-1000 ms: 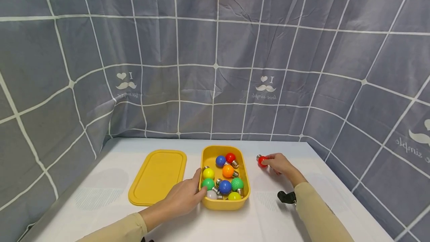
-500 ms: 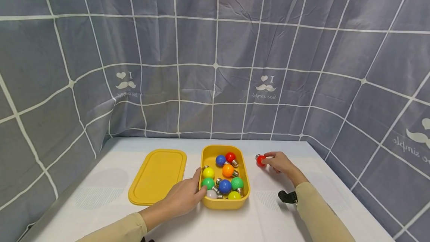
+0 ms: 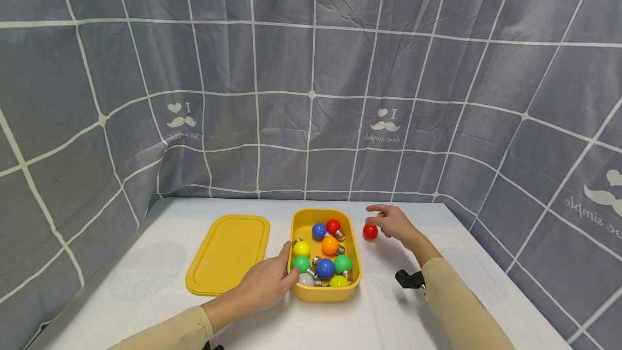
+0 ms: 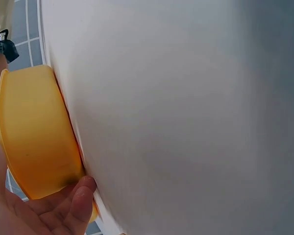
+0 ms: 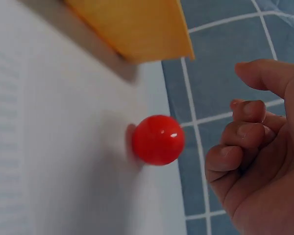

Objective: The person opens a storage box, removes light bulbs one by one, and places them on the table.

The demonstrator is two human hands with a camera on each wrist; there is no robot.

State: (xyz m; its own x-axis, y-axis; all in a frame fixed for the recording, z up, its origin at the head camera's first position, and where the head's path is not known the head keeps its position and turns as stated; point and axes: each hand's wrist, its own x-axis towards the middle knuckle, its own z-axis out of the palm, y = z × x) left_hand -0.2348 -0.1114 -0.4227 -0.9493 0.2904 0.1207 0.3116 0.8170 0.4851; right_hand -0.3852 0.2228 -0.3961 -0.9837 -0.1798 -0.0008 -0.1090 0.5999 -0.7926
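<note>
My left hand (image 3: pixel 269 281) rests against the left side of a yellow plastic box (image 3: pixel 358 271). In the left wrist view, its fingertips (image 4: pixel 82 198) lie low along the box's outer wall, near the tabletop. Several coloured light bulbs lie in the box, among them an orange one (image 3: pixel 330 246), a blue one (image 3: pixel 325 269) and a textured green one (image 3: pixel 343 263). Just right of the box, a red bulb (image 3: pixel 370 231) lies on the table; its metal base is hidden. My right hand (image 5: pixel 264 147) hovers beside that bulb, apart from it, index finger extended and other fingers bent, holding nothing.
A flat yellow lid (image 3: pixel 228 255) lies on the white-covered table (image 3: pixel 160 263), left of the box. Grey checked curtains (image 3: pixel 282 123) enclose the table at the back and sides. A black strap (image 3: pixel 410 280) hangs from the right wrist.
The fingers of my right hand have come off the red bulb and moved up and away. The bulb sits slightly nearer the box, its base turned out of sight. My left hand stays put.
</note>
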